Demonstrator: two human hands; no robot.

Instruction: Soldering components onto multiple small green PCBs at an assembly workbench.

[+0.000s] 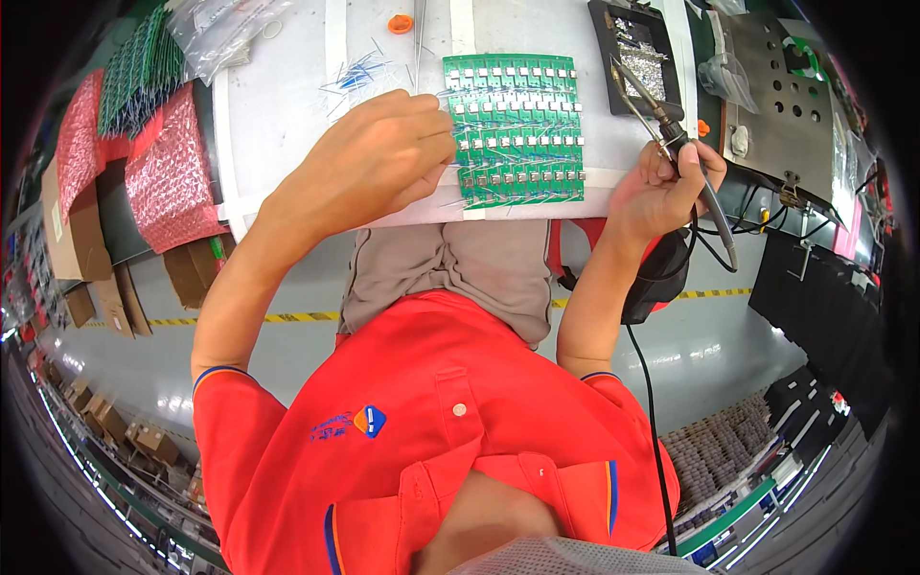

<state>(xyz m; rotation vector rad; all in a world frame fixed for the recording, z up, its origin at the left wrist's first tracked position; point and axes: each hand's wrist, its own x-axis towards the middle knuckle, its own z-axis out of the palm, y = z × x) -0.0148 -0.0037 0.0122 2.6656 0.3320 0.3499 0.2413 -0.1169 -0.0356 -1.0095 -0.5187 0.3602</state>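
Note:
A green circuit board panel (517,129) lies on the white work surface, with rows of small silvery parts and thin blue and white wires across it. My left hand (388,153) is closed at the panel's left edge, knuckles up. Its fingertips are hidden, so whatever they pinch does not show. To the right of the panel, my right hand (671,182) grips a soldering iron (676,134) by its dark handle. Two metal prongs at its front point up and left, over a black tray (618,29) of shiny metal bits.
Loose blue and white wires (356,75), slim metal tweezers (420,38) and an orange cap (400,24) lie beyond my left hand. Pink bubble wrap (168,182) and stacked green boards (142,72) stand at the left. A perforated metal box (781,105) is at the right.

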